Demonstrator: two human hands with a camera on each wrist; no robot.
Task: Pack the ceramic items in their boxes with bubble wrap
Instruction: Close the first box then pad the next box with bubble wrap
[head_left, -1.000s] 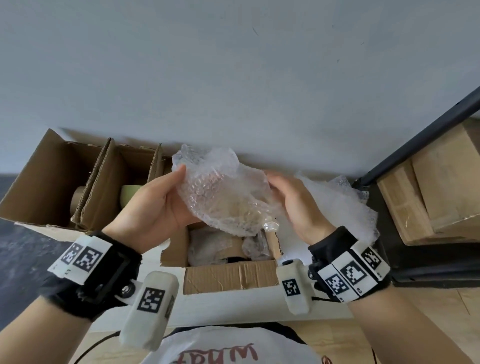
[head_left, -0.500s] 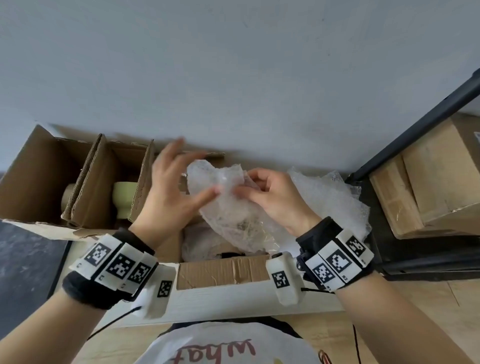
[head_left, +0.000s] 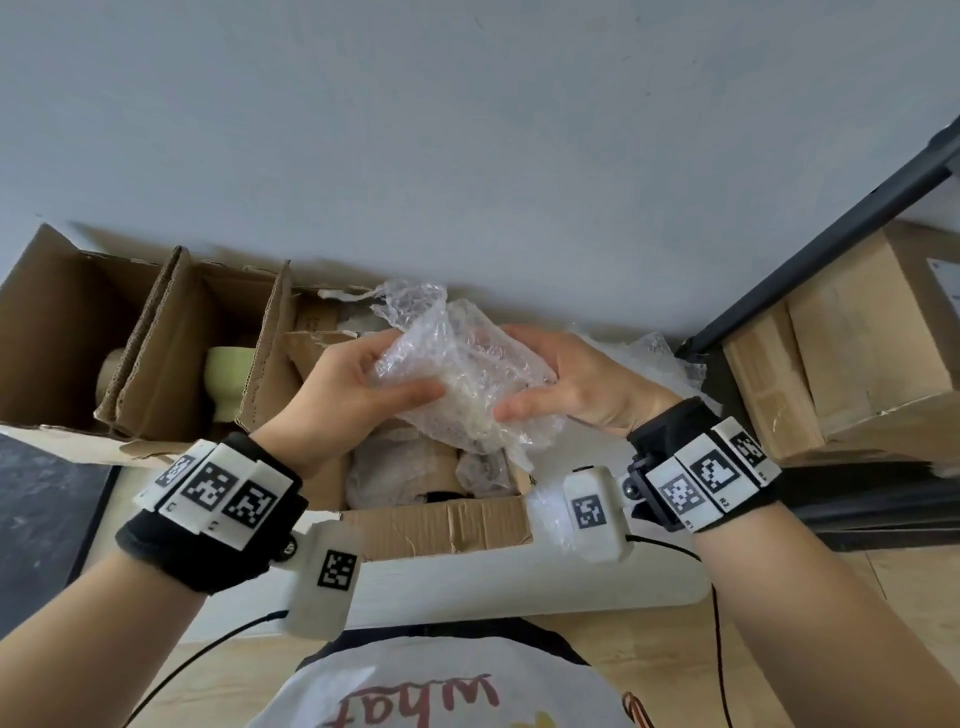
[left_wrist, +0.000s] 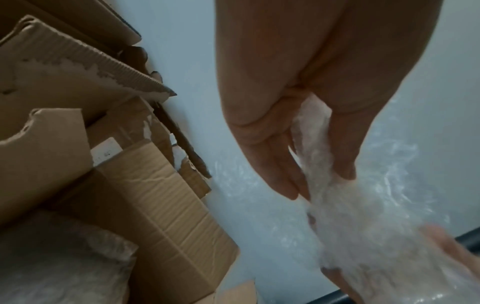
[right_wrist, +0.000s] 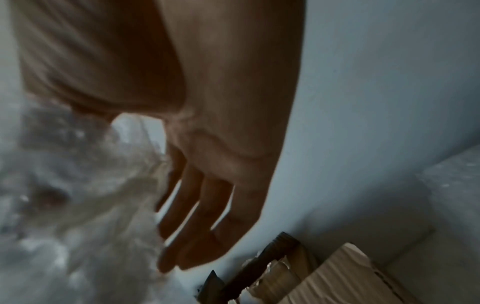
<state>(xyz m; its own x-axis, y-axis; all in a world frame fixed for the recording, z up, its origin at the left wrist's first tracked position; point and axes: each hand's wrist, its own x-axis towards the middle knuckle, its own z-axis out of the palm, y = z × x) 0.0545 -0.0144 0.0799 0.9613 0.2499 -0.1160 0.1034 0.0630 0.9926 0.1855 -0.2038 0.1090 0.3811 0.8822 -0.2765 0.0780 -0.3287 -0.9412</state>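
A bundle of clear bubble wrap (head_left: 467, 374) with something pale inside is held over the small open cardboard box (head_left: 441, 527). My left hand (head_left: 358, 384) grips its left end, thumb in front and fingers behind; the left wrist view shows the left hand (left_wrist: 298, 144) pinching the bubble wrap (left_wrist: 363, 226). My right hand (head_left: 576, 384) clasps the right end, thumb on the front. In the right wrist view the fingers of the right hand (right_wrist: 221, 174) lie fairly straight along the wrap (right_wrist: 78, 205). Wrapped items (head_left: 384, 467) lie in the box. What the bundle holds is hidden.
A larger divided carton (head_left: 62, 322) at the left holds a green ceramic cup (head_left: 228, 374) and a beige item (head_left: 109, 369). A loose bubble wrap sheet (head_left: 654, 358) lies at the right. Further right stand a black frame (head_left: 831, 223) and stacked cartons (head_left: 857, 338). A wall rises close behind.
Half a second ago my left hand was spread open against the wrap. It now grips the left end, both hands clasp the bundle, and a loose flap sticks up on top.
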